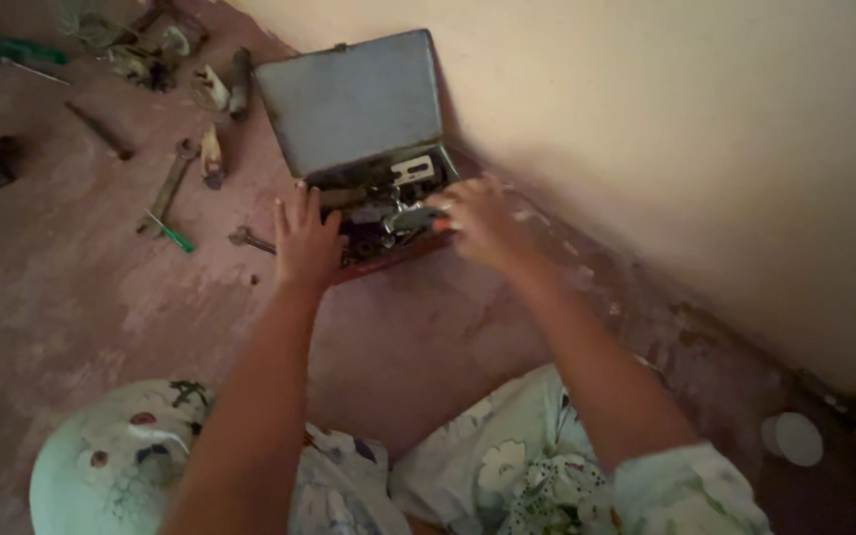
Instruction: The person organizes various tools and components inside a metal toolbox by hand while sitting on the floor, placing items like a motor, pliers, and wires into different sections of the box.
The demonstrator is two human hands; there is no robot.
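One open metal toolbox [354,109] lies on the floor [71,297], its lid raised toward 11 o'clock. The left hand [306,241] rests spread on its front edge. The right hand [476,223] curls among the tools inside; its grip is blurred.

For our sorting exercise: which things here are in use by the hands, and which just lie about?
In use:
left hand
right hand
open metal toolbox
metal parts in the box

Lying about:
spanner
green-handled screwdriver
small wrench
white round lid

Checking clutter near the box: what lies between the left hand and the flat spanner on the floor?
Head view: a small wrench lies on the floor between the left hand and the flat spanner; a green-handled tool lies by the spanner's near end.
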